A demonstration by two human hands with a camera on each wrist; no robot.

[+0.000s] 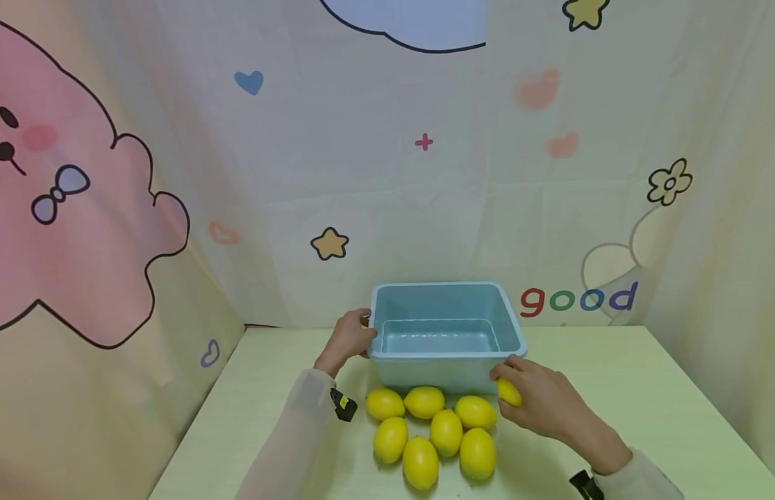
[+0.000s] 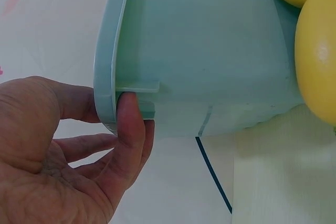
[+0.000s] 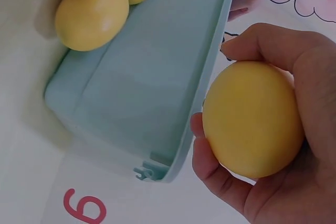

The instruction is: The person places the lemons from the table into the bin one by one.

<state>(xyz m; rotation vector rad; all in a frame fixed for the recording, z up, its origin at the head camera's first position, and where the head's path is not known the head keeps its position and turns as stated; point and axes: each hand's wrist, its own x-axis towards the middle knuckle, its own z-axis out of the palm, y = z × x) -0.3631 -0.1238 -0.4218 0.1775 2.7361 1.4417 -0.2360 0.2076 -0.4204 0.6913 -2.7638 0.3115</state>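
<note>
A light blue bin (image 1: 437, 373) stands at the back of the table, its inside bare. My left hand (image 1: 350, 339) grips its left rim, and in the left wrist view the fingers of the left hand (image 2: 79, 150) curl around the rim (image 2: 106, 51). A yellow lemon (image 1: 509, 392) is held in my right hand (image 1: 546, 403), beside the bin's front right corner. The right wrist view shows that lemon (image 3: 253, 119) between the thumb and curled fingers of the right hand (image 3: 310, 129), near the bin's rim (image 3: 202, 85).
Several lemons (image 1: 446, 432) lie grouped on the pale table (image 1: 237, 430) in front of the bin, the back ones close to its front wall. A printed curtain (image 1: 387, 173) hangs behind the table.
</note>
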